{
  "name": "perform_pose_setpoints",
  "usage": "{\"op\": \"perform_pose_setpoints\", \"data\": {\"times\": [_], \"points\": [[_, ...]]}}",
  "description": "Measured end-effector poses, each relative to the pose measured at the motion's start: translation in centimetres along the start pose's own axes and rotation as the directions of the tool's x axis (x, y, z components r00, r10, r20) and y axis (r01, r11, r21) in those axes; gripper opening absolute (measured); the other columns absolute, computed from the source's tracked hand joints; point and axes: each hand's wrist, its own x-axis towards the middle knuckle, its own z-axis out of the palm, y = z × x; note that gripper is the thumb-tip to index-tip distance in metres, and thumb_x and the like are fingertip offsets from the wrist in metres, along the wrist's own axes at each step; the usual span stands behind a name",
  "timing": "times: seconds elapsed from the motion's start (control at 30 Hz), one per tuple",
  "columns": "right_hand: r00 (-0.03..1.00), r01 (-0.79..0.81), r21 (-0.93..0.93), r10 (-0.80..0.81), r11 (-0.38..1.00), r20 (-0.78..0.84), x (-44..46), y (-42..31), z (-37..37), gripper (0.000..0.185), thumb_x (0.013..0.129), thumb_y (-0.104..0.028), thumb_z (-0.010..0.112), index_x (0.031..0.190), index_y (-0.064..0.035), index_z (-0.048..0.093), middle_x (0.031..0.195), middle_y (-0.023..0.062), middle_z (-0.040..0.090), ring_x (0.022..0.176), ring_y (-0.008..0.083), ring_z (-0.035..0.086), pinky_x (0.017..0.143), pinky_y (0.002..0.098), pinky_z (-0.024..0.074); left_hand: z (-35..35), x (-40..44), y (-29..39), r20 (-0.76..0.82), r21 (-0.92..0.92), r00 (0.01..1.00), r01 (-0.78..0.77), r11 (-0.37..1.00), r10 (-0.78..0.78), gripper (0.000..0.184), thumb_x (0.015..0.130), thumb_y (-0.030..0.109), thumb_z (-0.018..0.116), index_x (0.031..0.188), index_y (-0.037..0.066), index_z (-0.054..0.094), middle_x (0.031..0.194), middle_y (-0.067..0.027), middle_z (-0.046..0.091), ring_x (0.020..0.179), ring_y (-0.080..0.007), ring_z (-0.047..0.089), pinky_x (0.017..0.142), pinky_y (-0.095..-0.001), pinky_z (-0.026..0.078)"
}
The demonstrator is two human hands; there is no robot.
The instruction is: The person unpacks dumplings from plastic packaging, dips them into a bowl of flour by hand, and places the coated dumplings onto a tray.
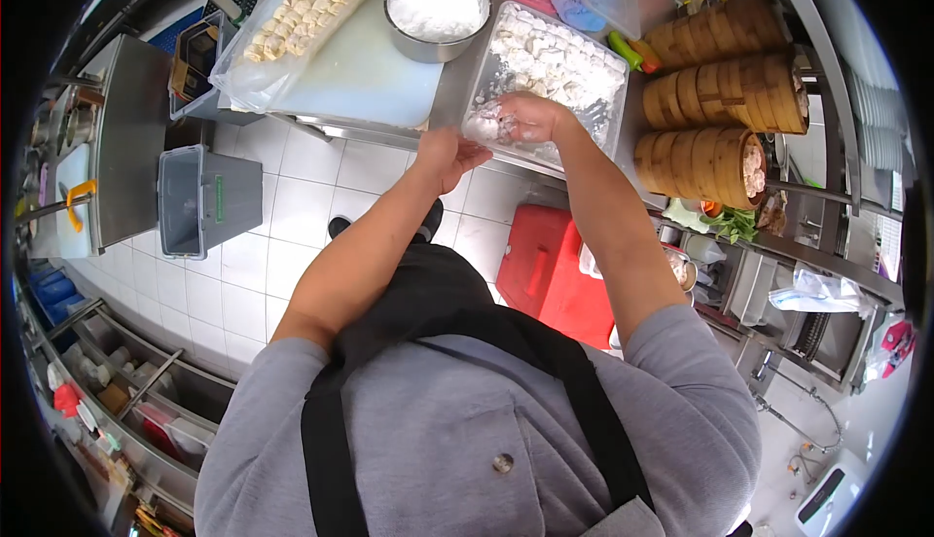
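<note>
My right hand (530,117) reaches over the near left corner of a clear tray (623,99). Its fingers are curled and white with flour, around or against a floury white lump (484,125) that I cannot make out well. Beyond it, flour-dusted dumplings (555,55) lie in rows in the tray, with loose flour near them. My left hand (449,158) is just left of the right one, at the counter's front edge, fingers stretched out toward it and nothing visible in them. A metal bowl (435,49) of white flour (438,4) stands behind my hands.
Shaped dumplings (309,12) lie on plastic film at the left of the counter, beside a pale cutting board (365,89). Stacked bamboo steamers (691,165) stand on the right. Below are a grey bin (233,192) and a red container (559,265).
</note>
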Motion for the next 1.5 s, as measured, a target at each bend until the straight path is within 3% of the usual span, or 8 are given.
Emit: {"op": "perform_pose_setpoints", "data": {"times": [0.07,0.6,0.9,0.97,1.0,1.27,1.4,1.5], "points": [[0.923,-0.265,0.501,0.367,0.824,-0.114,-2.3,-6.6,3.0,0.02,0.086,-0.005,0.055,0.105,-0.0017,0.062,0.101,0.008,0.064,0.088,0.0188,0.065,0.075,0.0301,0.0533,0.4,-0.8,0.7,0.04,-0.072,0.994,0.102,0.992,-0.099,0.033,0.093,0.006,0.031,0.112,-0.018,0.043,0.108,-0.0281,0.054,0.099,-0.042,0.059,0.092,-0.0467,0.056],[0.918,-0.396,0.194,0.384,0.898,0.099,14.9,-19.1,20.7,0.026,0.087,-0.004,0.054,0.111,0.0046,0.059,0.103,0.0113,0.065,0.094,0.0214,0.066,0.081,0.0309,0.0554,-17.6,-12.6,11.9,0.034,-0.473,0.992,-0.089,0.877,0.119,0.043,0.097,0.01,0.022,0.122,-0.021,0.037,0.121,-0.0313,0.05,0.112,-0.0436,0.055,0.099,-0.048,0.051],[0.941,-0.192,0.028,0.176,0.981,0.289,40.5,-29.8,47.7,0.023,0.087,-0.01,0.055,0.103,0.0046,0.063,0.107,0.0202,0.066,0.101,0.0296,0.066,0.077,0.0376,0.0535,-43.9,-23.5,18.9,-0.552,-0.624,0.742,-0.67,0.402,0.38,0.05,0.099,0.015,0.021,0.133,-0.022,0.023,0.134,-0.0366,0.036,0.124,-0.0499,0.043,0.108,-0.0468,0.043],[0.997,-0.011,-0.761,0.062,0.649,0.038,44.1,-30.6,52.4,0.035,0.087,-0.02,0.058,0.11,0.0057,0.063,0.119,0.0229,0.062,0.108,0.0358,0.062,0.087,0.0409,0.0504,-48.0,-25.8,16.4,-0.618,-0.609,0.706,-0.708,0.357,0.346,0.05,0.1,0.016,0.022,0.133,-0.022,0.024,0.134,-0.0361,0.037,0.124,-0.0483,0.044,0.107,-0.0461,0.043],[0.996,0.011,-0.759,0.059,0.651,0.065,44.8,-30.9,53.9,0.035,0.087,-0.02,0.058,0.11,0.0057,0.063,0.119,0.0229,0.062,0.108,0.0358,0.062,0.087,0.0409,0.0504,-49.5,-27.3,14.8,-0.657,-0.601,0.691,-0.722,0.344,0.302,0.051,0.1,0.018,0.023,0.133,-0.022,0.025,0.133,-0.0356,0.038,0.125,-0.0467,0.044,0.107,-0.0454,0.043],[0.769,0.502,-0.547,-0.635,0.67,-0.073,43.3,-31.5,59.5,0.035,0.079,-0.022,0.058,0.106,-0.0015,0.066,0.121,0.0241,0.06,0.114,0.0383,0.056,0.096,0.0414,0.0462,-54.2,-31.7,7.1,-0.774,-0.486,0.582,-0.798,0.356,0.247,0.048,0.101,0.025,0.032,0.126,-0.015,0.042,0.13,-0.0297,0.047,0.117,-0.0356,0.053,0.102,-0.042,0.046],[0.921,0.368,-0.754,-0.322,0.544,0.217,41.8,-27.0,56.9,0.059,0.073,-0.023,0.066,0.129,-0.0067,0.056,0.133,0.0197,0.052,0.124,0.0357,0.049,0.103,0.0452,0.0406,-51.8,-28.8,10.9,-0.682,-0.221,0.582,-0.741,0.634,0.443,0.049,0.1,0.034,0.041,0.139,0.005,0.044,0.138,-0.0177,0.047,0.128,-0.0316,0.043,0.11,-0.0422,0.032],[0.756,0.464,-0.676,-0.654,0.573,-0.035,37.6,-24.8,53.0,0.053,0.08,-0.016,0.06,0.13,0.0003,0.051,0.142,0.0265,0.041,0.13,0.0419,0.041,0.107,0.0441,0.0361,-48.8,-25.8,12.8,-0.511,-0.077,0.626,-0.716,0.694,0.589,0.05,0.099,0.036,0.045,0.14,0.009,0.044,0.139,-0.0143,0.047,0.128,-0.0296,0.044,0.11,-0.0413,0.032]]}}
